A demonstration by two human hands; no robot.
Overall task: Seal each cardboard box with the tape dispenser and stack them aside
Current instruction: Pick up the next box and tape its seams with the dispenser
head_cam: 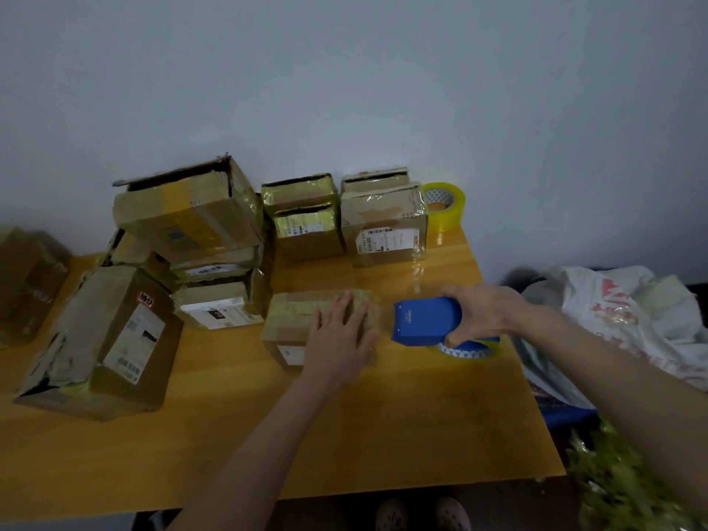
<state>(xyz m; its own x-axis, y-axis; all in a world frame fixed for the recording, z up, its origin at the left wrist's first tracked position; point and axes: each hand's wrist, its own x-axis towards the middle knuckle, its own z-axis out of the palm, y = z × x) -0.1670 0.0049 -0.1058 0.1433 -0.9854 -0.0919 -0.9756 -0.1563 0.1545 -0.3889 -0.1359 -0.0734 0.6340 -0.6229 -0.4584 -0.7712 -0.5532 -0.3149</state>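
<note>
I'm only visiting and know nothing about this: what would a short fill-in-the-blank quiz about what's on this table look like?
1. The right hand grips a tape dispenser coloured ____.
2. The small box under the flat left hand sits on the tape dispenser's ____ side.
3. The spare tape roll by the wall is ____.
Missing words: blue; left; yellow.

I see a yellow wooden desk (383, 435) against a pale wall (344, 70), with a crumpled white plastic bag (613, 300) just right of it.
</note>
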